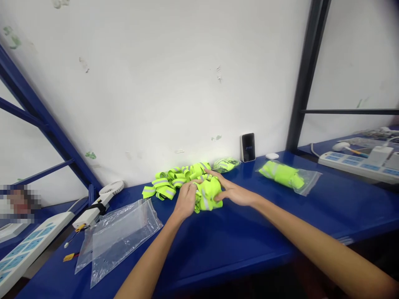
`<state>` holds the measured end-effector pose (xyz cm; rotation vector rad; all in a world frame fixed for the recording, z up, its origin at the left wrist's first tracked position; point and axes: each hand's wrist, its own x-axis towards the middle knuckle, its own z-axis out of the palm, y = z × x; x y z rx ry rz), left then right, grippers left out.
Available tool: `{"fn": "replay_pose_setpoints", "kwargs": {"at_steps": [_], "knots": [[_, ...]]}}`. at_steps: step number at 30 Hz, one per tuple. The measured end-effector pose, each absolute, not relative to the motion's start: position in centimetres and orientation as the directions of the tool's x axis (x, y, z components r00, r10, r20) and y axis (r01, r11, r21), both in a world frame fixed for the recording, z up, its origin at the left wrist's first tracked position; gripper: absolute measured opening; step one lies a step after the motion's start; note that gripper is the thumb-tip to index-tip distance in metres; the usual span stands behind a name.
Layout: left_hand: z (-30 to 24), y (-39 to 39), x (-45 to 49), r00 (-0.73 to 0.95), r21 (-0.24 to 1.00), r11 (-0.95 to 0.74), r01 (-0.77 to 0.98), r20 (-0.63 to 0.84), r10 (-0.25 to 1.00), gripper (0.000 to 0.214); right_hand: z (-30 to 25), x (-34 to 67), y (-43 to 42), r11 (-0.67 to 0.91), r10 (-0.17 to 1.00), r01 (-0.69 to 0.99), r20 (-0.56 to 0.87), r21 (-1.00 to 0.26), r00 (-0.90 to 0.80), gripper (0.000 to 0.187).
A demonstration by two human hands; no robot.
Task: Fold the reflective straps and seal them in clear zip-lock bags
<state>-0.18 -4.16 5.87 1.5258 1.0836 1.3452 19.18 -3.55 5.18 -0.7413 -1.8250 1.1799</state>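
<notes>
A crumpled bundle of fluorescent yellow-green reflective strap (206, 195) with silver stripes is between my two hands, over the blue table. My left hand (186, 200) is closed on the bundle's left side. On its right side my right hand (233, 192) grips it, thumb in front and fingers behind. More looped reflective straps (165, 182) lie heaped just behind and to the left, partly hidden by my hands. A bagged strap bundle (227, 164) sits against the wall. Farther right lies another strap bundle in a clear bag (282, 174).
Clear zip bags (124, 234) lie flat on the blue table (237, 249) at left, near a white handheld fan (111, 189) and a small yellow connector (68, 257). A dark-screened device (248, 147) leans at the wall. Power strips (34, 245) flank both sides.
</notes>
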Motion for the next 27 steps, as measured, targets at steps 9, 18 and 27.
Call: {"fn": "replay_pose_setpoints", "kwargs": {"at_steps": [9, 18, 27], "knots": [[3.4, -4.5, -1.1, 0.146, 0.588, -0.495, 0.640, 0.539, 0.830, 0.014, 3.1, 13.6, -3.6, 0.267, 0.949, -0.109, 0.281, -0.957, -0.140, 0.044], [1.8, -3.6, -2.5, 0.267, 0.812, -0.491, 0.316, 0.420, 0.867, 0.027, 3.1, 12.0, -3.4, 0.548, 0.836, 0.175, 0.529, -0.818, -0.145, 0.027], [2.6, -4.2, -2.7, 0.479, 0.981, -0.193, 0.014, 0.163, 0.862, 0.034, 2.8, 13.2, -1.8, 0.484, 0.873, 0.083, 0.474, -0.871, -0.114, 0.021]]}}
